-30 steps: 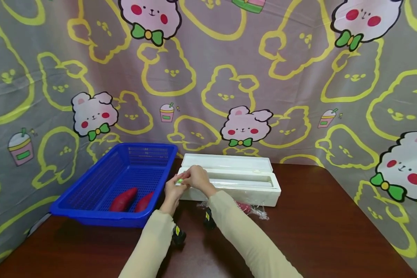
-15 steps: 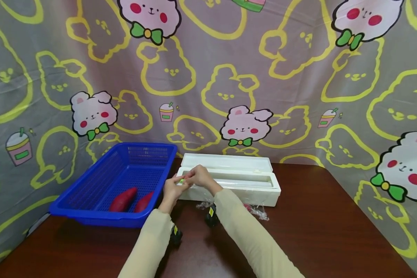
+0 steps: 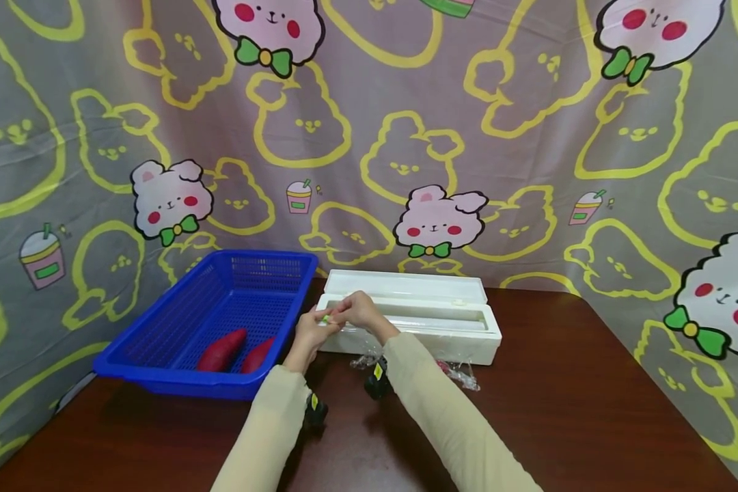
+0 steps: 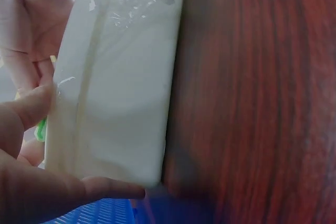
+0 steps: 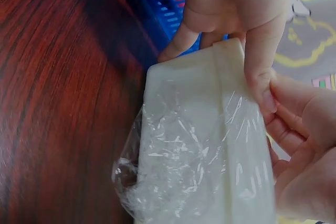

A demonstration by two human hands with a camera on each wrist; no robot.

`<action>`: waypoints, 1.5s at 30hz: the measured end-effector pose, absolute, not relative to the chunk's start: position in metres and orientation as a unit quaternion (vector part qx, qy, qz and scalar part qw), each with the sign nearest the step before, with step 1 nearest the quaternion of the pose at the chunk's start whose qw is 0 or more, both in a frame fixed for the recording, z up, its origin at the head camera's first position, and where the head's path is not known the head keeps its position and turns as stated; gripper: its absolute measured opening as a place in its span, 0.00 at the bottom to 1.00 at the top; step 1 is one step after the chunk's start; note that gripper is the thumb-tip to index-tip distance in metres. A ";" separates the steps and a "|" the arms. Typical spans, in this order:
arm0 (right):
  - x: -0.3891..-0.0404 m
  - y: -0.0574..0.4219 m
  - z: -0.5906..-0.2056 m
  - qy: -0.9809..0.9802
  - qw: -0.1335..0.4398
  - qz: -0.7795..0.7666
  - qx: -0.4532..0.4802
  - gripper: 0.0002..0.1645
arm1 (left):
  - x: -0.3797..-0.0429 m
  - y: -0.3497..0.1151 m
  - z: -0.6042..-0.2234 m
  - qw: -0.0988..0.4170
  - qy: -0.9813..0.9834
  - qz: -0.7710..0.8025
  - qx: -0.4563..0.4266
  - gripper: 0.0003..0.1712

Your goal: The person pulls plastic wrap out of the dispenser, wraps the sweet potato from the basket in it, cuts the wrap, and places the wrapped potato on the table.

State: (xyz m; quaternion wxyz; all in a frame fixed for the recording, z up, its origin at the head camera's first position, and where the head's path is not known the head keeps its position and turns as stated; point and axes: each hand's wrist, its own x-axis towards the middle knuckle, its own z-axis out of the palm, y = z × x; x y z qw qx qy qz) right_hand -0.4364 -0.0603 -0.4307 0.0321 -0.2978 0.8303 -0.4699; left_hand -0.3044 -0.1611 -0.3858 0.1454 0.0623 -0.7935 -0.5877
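Observation:
A long white cling film box (image 3: 400, 339) stands on the table with its lid (image 3: 406, 284) raised and the film roll (image 3: 436, 324) inside. At its left end my left hand (image 3: 309, 333) grips the box, thumb along the top edge and a finger round the end. My right hand (image 3: 361, 311) pinches at the same edge beside the left thumb, where clear cling film (image 5: 176, 145) spreads over the front; what lies between those fingertips is partly hidden. A small green piece (image 4: 40, 129) shows beside the left thumb.
A blue plastic basket (image 3: 160, 384) sits at the left with red sweet potatoes (image 3: 221, 350) inside. Before the box lies a red item (image 3: 444, 367) in crumpled clear film (image 3: 466, 378), partly behind the right sleeve. A patterned cloth (image 3: 369, 137) hangs behind.
The right hand has shifted slightly along the box edge to the right, and less of the green piece shows now. The left hand keeps its grip, and the view has shifted slightly.

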 end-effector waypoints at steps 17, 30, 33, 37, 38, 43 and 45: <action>-0.458 -0.056 -0.452 0.842 0.019 -0.446 -0.304 0.11 | -0.304 -0.165 -0.389 0.178 -0.794 -0.578 0.055 0.22; -0.571 -0.076 -0.547 0.850 0.008 -0.404 -0.337 0.20 | -0.302 -0.166 -0.388 0.209 -0.821 -0.531 0.031 0.17; -0.598 -0.085 -0.574 0.848 0.030 -0.431 -0.308 0.21 | -0.301 -0.168 -0.387 0.215 -0.824 -0.524 0.019 0.16; -0.578 -0.082 -0.560 0.830 0.045 -0.461 -0.312 0.25 | -0.300 -0.169 -0.386 0.219 -0.838 -0.500 0.006 0.17; -0.565 -0.080 -0.549 0.830 0.045 -0.459 -0.313 0.24 | -0.299 -0.169 -0.386 0.222 -0.842 -0.492 0.003 0.17; -0.470 -0.059 -0.469 0.834 -0.004 -0.436 -0.339 0.14 | -0.301 -0.170 -0.386 0.223 -0.854 -0.469 0.002 0.18; -0.449 -0.054 -0.449 0.840 -0.028 -0.416 -0.347 0.11 | -0.306 -0.173 -0.390 0.227 -0.859 -0.460 -0.005 0.20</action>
